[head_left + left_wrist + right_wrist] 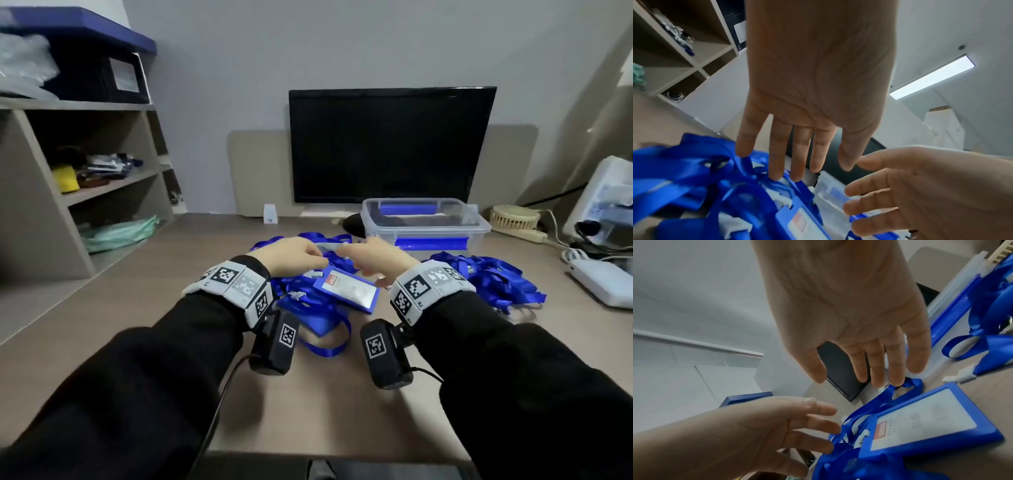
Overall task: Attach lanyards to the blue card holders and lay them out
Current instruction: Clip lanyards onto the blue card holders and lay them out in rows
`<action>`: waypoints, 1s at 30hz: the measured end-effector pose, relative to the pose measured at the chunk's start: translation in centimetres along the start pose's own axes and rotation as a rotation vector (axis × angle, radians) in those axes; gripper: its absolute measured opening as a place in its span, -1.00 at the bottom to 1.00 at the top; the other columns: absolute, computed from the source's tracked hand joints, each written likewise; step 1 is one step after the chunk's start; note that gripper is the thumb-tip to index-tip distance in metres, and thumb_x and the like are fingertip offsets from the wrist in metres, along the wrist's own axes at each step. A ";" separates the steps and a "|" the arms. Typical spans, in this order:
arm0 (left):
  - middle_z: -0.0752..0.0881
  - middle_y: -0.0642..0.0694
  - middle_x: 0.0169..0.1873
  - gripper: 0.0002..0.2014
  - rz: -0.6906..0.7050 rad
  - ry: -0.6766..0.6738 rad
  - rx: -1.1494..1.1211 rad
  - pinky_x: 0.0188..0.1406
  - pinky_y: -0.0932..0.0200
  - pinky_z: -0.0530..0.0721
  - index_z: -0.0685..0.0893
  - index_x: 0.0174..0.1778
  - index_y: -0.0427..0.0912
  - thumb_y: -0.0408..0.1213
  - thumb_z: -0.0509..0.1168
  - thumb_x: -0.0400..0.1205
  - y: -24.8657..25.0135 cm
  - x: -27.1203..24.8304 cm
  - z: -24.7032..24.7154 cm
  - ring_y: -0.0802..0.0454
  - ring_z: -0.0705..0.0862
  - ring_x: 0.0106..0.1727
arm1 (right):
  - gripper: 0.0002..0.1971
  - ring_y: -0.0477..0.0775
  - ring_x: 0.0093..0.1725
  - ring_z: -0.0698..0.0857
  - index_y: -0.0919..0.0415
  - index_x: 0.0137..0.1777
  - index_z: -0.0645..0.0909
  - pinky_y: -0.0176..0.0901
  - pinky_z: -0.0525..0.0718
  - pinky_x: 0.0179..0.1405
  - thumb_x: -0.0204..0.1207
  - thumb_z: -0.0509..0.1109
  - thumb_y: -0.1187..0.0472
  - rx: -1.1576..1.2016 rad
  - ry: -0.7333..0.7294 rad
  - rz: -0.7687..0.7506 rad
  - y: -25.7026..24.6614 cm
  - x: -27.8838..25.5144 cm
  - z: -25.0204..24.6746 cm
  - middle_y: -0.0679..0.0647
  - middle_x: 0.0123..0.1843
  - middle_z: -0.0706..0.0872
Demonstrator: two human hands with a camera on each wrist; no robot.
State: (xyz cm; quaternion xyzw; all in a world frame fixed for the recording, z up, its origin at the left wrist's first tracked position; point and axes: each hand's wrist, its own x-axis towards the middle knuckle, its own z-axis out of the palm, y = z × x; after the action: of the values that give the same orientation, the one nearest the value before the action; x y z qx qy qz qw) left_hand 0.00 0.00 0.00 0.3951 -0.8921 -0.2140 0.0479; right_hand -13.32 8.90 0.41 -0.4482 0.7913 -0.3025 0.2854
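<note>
A blue card holder [346, 289] with a white insert and a red label lies on top of a heap of holders with blue lanyards [305, 298] attached, mid-desk. Seen from the right wrist, the same card holder [927, 420] has a white clip at its top edge. My left hand [291, 255] and right hand [370, 260] hover close together just above the far side of the heap. From the left wrist, my left hand [797, 159] has straight fingers with tips near the lanyard straps [694, 162]. My right hand [869, 366] is also spread and holds nothing.
A heap of loose blue lanyards [489, 277] lies to the right. Behind the hands stands a clear plastic box [424, 219] with blue holders inside, and a dark monitor [390, 144] behind it. Shelves [85, 192] fill the left. A fan and white devices sit at the right.
</note>
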 end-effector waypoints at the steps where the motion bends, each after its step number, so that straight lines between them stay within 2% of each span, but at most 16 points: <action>1: 0.71 -0.15 0.15 -0.67 -0.011 -0.028 -0.002 0.13 0.02 0.59 0.67 0.24 -0.10 -0.03 0.20 0.66 -0.2 0.8 0.4 -0.04 0.65 0.05 | -0.54 0.23 0.35 0.58 0.32 0.42 0.49 0.02 0.54 0.20 0.62 0.29 0.05 0.014 -0.024 -0.005 0.2 0.6 0.1 0.25 0.39 0.59; 4: 0.65 -0.13 0.04 -0.79 -0.046 -0.113 0.020 -0.22 0.17 0.56 0.61 0.10 -0.06 -0.07 0.20 0.66 -1.2 2.3 1.3 -0.03 0.58 -0.08 | -0.46 0.22 0.45 0.49 0.30 0.50 0.41 -0.01 0.48 0.31 0.61 0.29 0.01 -0.101 -0.120 0.013 1.0 2.4 0.9 0.18 0.49 0.49; 5: 0.64 -0.11 0.06 -0.80 -0.033 -0.125 0.009 -0.27 0.19 0.56 0.60 0.15 -0.02 -0.08 0.23 0.65 -1.5 2.9 1.5 -0.02 0.58 -0.08 | -0.41 0.20 0.47 0.46 0.27 0.54 0.35 -0.02 0.46 0.35 0.60 0.30 -0.03 -0.151 -0.144 0.029 1.1 3.0 1.2 0.17 0.52 0.45; 8: 0.67 -0.07 0.22 -0.60 -0.019 -0.103 -0.002 -0.12 0.17 0.65 0.55 0.40 -0.10 -0.15 0.31 0.63 -2.0 4.3 1.3 0.01 0.65 0.05 | -0.36 0.16 0.45 0.47 0.19 0.56 0.34 -0.04 0.49 0.37 0.54 0.37 -0.04 -0.274 -0.149 0.021 1.1 4.7 1.5 0.12 0.52 0.46; 10: 0.68 -0.08 0.23 -0.58 0.002 -0.104 0.023 0.06 0.14 0.67 0.55 0.40 -0.12 -0.20 0.36 0.60 -2.4 5.4 1.0 0.00 0.66 0.14 | -0.41 0.16 0.39 0.53 0.17 0.52 0.41 -0.04 0.56 0.31 0.53 0.41 0.02 -0.320 -0.147 0.019 1.0 5.5 1.5 0.13 0.46 0.52; 12: 0.71 -0.04 0.16 -0.61 0.031 -0.146 0.068 0.18 0.13 0.64 0.62 0.32 -0.11 -0.21 0.42 0.57 -2.6 6.2 0.7 0.01 0.67 0.17 | -0.48 0.13 0.32 0.59 0.20 0.47 0.50 -0.11 0.60 0.19 0.52 0.43 0.10 -0.339 -0.158 0.009 0.9 6.2 1.3 0.13 0.40 0.59; 15: 0.72 0.11 -0.06 -0.78 0.071 -0.203 0.099 0.06 0.23 0.59 0.72 0.04 -0.02 -0.21 0.48 0.50 -3.2 7.4 0.7 0.10 0.67 0.05 | -0.58 0.02 0.08 0.70 0.22 0.36 0.59 -0.27 0.60 -0.16 0.50 0.44 0.24 -0.298 -0.196 0.030 0.9 7.3 1.0 0.13 0.25 0.72; 17: 0.70 0.13 -0.13 -0.82 0.104 -0.215 0.118 -0.08 0.28 0.55 0.70 -0.06 0.00 -0.23 0.50 0.46 -3.5 7.9 0.9 0.14 0.66 -0.04 | -0.56 -0.06 -0.06 0.71 0.16 0.36 0.57 -0.34 0.58 -0.27 0.47 0.47 0.27 -0.262 -0.218 0.040 0.8 8.2 0.9 0.07 0.15 0.73; 19: 0.72 0.11 -0.12 -0.81 0.137 -0.230 0.140 -0.22 0.30 0.52 0.70 -0.08 -0.01 -0.23 0.51 0.43 -3.4 8.3 1.1 0.16 0.65 -0.12 | -0.55 -0.11 -0.12 0.71 0.11 0.36 0.56 -0.32 0.60 -0.24 0.47 0.49 0.24 -0.243 -0.244 0.046 0.7 8.7 0.7 0.04 0.05 0.73; 21: 0.73 0.07 -0.08 -0.81 0.179 -0.260 0.167 -0.32 0.31 0.50 0.70 -0.08 -0.01 -0.22 0.50 0.43 -3.3 8.6 1.1 0.19 0.63 -0.18 | -0.59 -0.11 -0.08 0.72 0.09 0.32 0.57 -0.26 0.62 -0.10 0.47 0.50 0.22 -0.226 -0.268 0.049 0.5 9.3 0.6 0.01 -0.01 0.74; 22: 0.74 0.06 -0.06 -0.84 0.200 -0.274 0.173 -0.31 0.30 0.51 0.70 -0.08 0.00 -0.21 0.49 0.45 -3.2 8.6 1.1 0.17 0.63 -0.17 | -0.63 -0.11 -0.07 0.72 0.07 0.28 0.58 -0.24 0.63 -0.07 0.48 0.49 0.21 -0.209 -0.272 0.047 0.5 9.4 0.5 0.00 -0.03 0.74; 24: 0.74 0.07 -0.05 -0.88 0.228 -0.281 0.149 -0.16 0.26 0.58 0.70 -0.06 0.01 -0.15 0.43 0.52 -3.3 8.9 0.8 0.13 0.66 -0.07 | -0.73 -0.11 -0.09 0.72 0.04 0.18 0.59 -0.25 0.62 -0.10 0.50 0.47 0.17 -0.157 -0.264 0.034 0.4 9.8 0.3 -0.01 -0.03 0.74; 26: 0.72 0.10 -0.06 -0.90 0.242 -0.247 0.095 -0.09 0.25 0.59 0.69 -0.04 0.03 -0.10 0.38 0.56 -3.5 8.8 -0.1 0.17 0.65 -0.06 | -0.81 -0.10 -0.14 0.69 0.05 0.11 0.59 -0.29 0.64 -0.18 0.53 0.44 0.11 -0.079 -0.233 0.010 0.1 9.8 0.3 -0.01 -0.08 0.71; 28: 0.70 0.12 -0.09 -0.91 0.253 -0.146 0.002 -0.15 0.28 0.57 0.68 -0.09 0.06 -0.06 0.38 0.56 -4.1 8.8 -1.3 0.23 0.62 -0.14 | -0.80 -0.09 -0.20 0.65 0.11 0.13 0.59 -0.27 0.64 -0.22 0.59 0.36 0.05 0.026 -0.202 -0.019 -0.3 10.0 0.4 -0.02 -0.15 0.69; 30: 0.70 0.14 -0.20 -0.91 0.260 -0.037 -0.132 -0.26 0.34 0.55 0.69 -0.11 0.03 -0.07 0.38 0.55 -4.4 8.6 -2.4 0.31 0.60 -0.31 | -0.75 -0.06 -0.25 0.60 0.14 0.14 0.59 -0.21 0.60 -0.18 0.65 0.26 -0.01 0.123 -0.173 -0.056 -0.8 10.1 0.4 -0.01 -0.20 0.67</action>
State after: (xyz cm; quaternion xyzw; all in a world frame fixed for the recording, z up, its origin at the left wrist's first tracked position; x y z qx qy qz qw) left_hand -2.24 -9.71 -0.46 0.2684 -0.9203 -0.2716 0.0847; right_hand -17.03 -0.40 -1.06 -0.4764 0.7308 -0.3186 0.3708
